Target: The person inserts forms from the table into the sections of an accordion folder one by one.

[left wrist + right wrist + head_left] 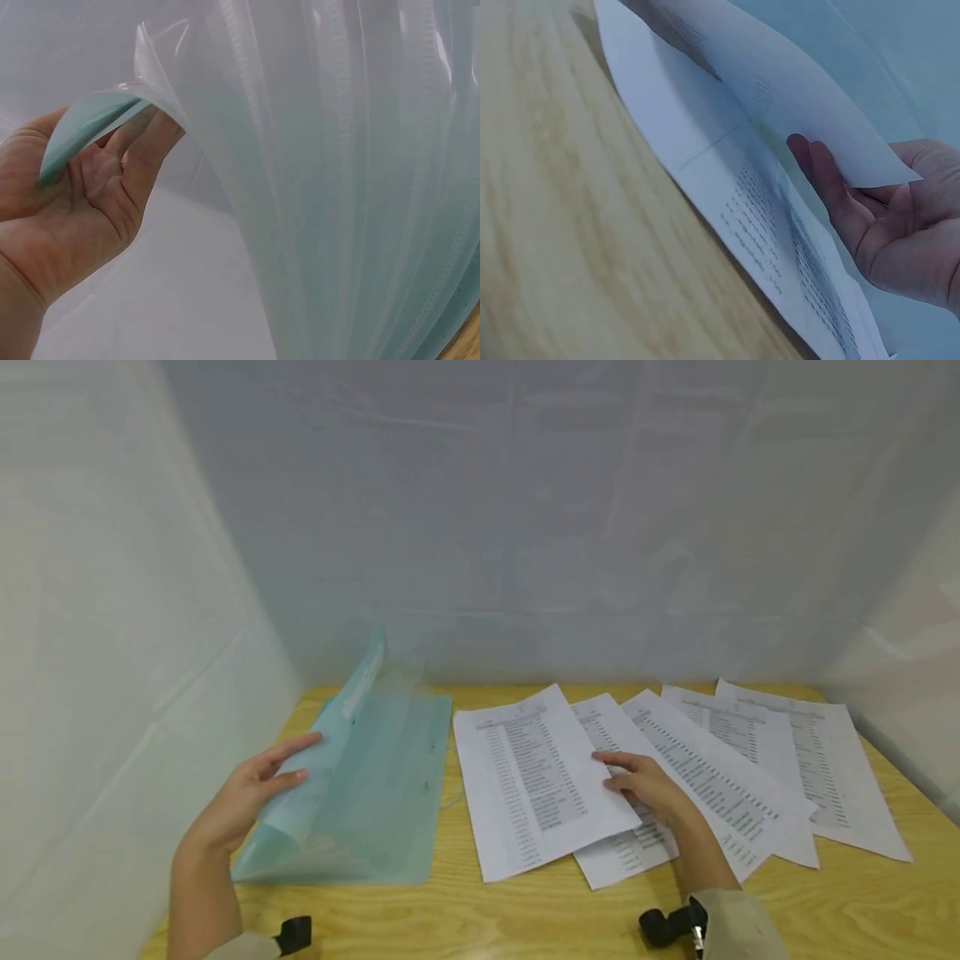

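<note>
Pinching teal folder (426, 802) by raised cover (322, 772): left fingers (300, 742); clear sleeves (300, 195) inside. Right fingers (622, 760) pinching printed sheet (528, 785).

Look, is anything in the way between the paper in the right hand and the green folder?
Nothing visible blocks it: only a strip of table and a thin cord lie between the sheet and the folder.

Pale, creased sheeting (525, 527) surrounds a yellow wood-grained table (465, 927) on three sides.
</note>
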Motion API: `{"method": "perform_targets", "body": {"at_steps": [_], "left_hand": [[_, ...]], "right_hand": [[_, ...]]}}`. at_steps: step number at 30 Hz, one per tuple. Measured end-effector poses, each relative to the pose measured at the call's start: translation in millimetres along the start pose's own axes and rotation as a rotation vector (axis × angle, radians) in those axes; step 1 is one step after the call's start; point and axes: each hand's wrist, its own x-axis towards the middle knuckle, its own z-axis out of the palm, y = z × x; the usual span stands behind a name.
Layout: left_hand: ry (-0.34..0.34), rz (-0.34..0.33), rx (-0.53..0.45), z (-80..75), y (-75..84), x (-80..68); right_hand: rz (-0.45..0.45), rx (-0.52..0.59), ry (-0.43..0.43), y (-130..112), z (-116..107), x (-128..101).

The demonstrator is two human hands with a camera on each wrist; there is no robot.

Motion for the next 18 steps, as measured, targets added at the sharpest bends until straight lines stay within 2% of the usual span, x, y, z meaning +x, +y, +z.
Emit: {"method": "perform_targets", "body": {"at_steps": [8, 18], "left_hand": [[0.001, 0.017, 0.010, -0.3, -1.2, 0.7], [-0.006, -0.002, 0.012, 1.7, 1.5, 1.7]], "right_hand": [[-0.044, 0.040, 0.024, -14, -6, -8], [-0.083, 0.079, 0.024, -39, -11, -22]]}}
